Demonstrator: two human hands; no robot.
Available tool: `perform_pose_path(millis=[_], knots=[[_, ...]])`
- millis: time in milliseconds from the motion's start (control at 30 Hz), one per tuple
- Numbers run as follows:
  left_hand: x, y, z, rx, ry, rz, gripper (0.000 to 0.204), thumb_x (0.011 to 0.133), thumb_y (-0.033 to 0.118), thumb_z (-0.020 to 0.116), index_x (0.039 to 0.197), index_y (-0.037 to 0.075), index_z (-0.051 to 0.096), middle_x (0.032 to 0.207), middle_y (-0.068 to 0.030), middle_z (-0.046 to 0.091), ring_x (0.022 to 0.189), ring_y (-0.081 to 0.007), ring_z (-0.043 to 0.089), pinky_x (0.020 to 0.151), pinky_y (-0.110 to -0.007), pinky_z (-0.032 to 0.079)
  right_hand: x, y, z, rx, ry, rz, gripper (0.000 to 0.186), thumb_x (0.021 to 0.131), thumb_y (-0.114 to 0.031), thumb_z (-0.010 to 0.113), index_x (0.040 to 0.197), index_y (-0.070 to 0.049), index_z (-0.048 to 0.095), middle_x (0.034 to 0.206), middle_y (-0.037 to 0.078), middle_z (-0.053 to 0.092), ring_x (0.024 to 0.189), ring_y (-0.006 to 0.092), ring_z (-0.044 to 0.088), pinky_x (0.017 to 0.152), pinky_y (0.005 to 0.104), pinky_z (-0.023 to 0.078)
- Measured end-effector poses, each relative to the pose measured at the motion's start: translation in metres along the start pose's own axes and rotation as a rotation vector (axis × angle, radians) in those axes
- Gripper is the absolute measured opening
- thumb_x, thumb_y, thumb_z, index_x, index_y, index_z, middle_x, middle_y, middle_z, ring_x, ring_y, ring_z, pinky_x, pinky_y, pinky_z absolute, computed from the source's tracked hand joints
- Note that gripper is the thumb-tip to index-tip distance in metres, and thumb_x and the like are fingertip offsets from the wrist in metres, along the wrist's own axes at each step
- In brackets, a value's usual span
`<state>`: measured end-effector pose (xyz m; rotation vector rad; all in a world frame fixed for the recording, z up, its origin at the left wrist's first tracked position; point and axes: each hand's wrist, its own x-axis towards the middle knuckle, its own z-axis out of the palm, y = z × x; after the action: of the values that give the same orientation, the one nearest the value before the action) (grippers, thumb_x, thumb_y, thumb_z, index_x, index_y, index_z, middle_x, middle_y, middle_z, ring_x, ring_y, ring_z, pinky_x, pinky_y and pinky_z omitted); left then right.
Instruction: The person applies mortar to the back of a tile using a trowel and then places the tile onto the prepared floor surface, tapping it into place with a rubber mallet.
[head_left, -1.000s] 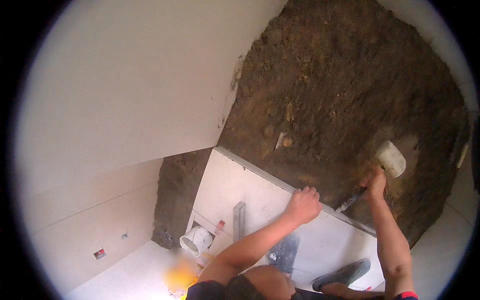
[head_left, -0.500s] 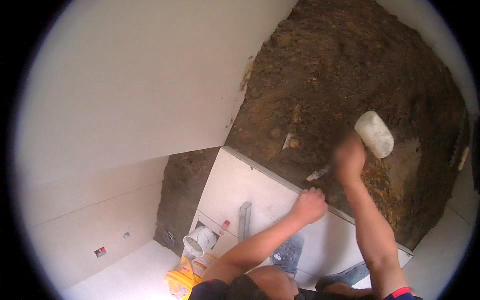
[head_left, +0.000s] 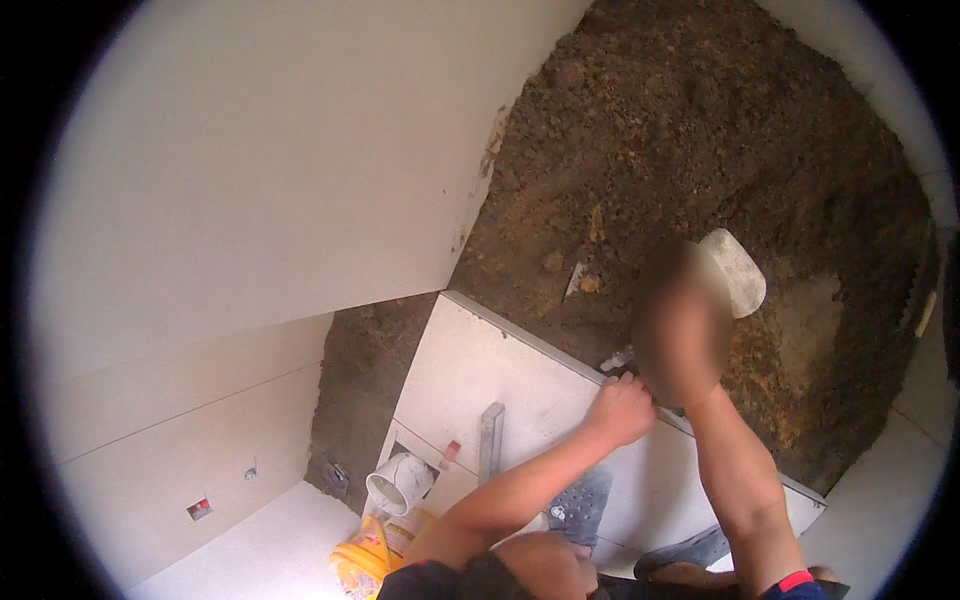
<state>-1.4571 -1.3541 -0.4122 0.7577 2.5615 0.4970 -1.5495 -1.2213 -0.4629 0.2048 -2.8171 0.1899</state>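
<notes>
My right hand (head_left: pixel 688 335) is over the dark, rough mortar bed (head_left: pixel 640 140), past the edge of the laid tile. It grips a mallet with a whitish, rounded head (head_left: pixel 738 272); the pale handle end (head_left: pixel 617 360) pokes out on the hand's other side. A blur covers most of that hand's fingers. My left hand (head_left: pixel 622 412) rests at the far edge of a large white floor tile (head_left: pixel 500 365). Its fingers are curled in at the rim, and whatever may be under them is hidden.
A grey metal bar (head_left: pixel 490 440) and a small red piece (head_left: pixel 451 454) lie on the tiles. Near them are a white pipe piece (head_left: pixel 400 484) and a yellow bag or tub (head_left: pixel 375 550). A large pale wall (head_left: pixel 280 170) rises at left. My shoe (head_left: pixel 580 505) is on the tile.
My right hand and the mallet have shifted left and toward me, so the handle end is now close to my left hand. My left hand stays at the tile edge.
</notes>
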Motion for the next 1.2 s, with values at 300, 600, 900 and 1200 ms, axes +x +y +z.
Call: perform_pose_path(millis=[300, 600, 900, 1200], knots=[[0.000, -0.019, 0.000, 0.107, -0.082, -0.012, 0.017, 0.075, 0.017, 0.059, 0.073, 0.004, 0.070, 0.085, -0.0127, 0.066, 0.087, -0.0296, 0.064, 0.072, -0.043, 0.052, 0.075, 0.095, -0.070, 1.213, 0.048, 1.058, 0.027, 0.088, -0.016, 0.057, 0.109, 0.000, 0.062, 0.079, 0.009, 0.058, 0.068, 0.0216, 0.057, 0.063, 0.0357, 0.047], [0.018, -0.001, 0.011, 0.032, -0.090, -0.055, 0.033, 0.085, 0.034, 0.063, 0.076, 0.002, 0.064, 0.085, -0.0152, 0.062, 0.084, -0.0353, 0.062, 0.073, -0.047, 0.051, -0.059, 0.329, -0.156, 0.884, -0.003, 0.889, 0.025, 0.092, -0.018, 0.053, 0.108, 0.000, 0.060, 0.069, 0.008, 0.054, 0.057, 0.0210, 0.053, 0.054, 0.0372, 0.043], [0.006, 0.001, 0.018, 0.038, -0.061, -0.061, 0.027, 0.083, 0.027, 0.063, 0.075, 0.001, 0.061, 0.084, -0.0157, 0.061, 0.085, -0.0364, 0.060, 0.073, -0.047, 0.049, -0.182, 0.260, -0.109, 1.427, -0.016, 1.680, 0.015, 0.091, -0.021, 0.055, 0.084, -0.009, 0.050, 0.060, -0.001, 0.036, 0.048, 0.0147, 0.033, 0.047, 0.0321, 0.031], [0.006, -0.009, 0.031, 0.122, -0.026, -0.053, 0.023, 0.080, 0.023, 0.059, 0.079, 0.000, 0.059, 0.085, -0.0186, 0.059, 0.085, -0.0404, 0.058, 0.073, -0.051, 0.047, -0.212, 0.299, -0.100, 1.453, -0.033, 1.613, 0.019, 0.088, -0.018, 0.060, 0.075, -0.006, 0.054, 0.053, 0.002, 0.038, 0.042, 0.0184, 0.041, 0.042, 0.0361, 0.035]])
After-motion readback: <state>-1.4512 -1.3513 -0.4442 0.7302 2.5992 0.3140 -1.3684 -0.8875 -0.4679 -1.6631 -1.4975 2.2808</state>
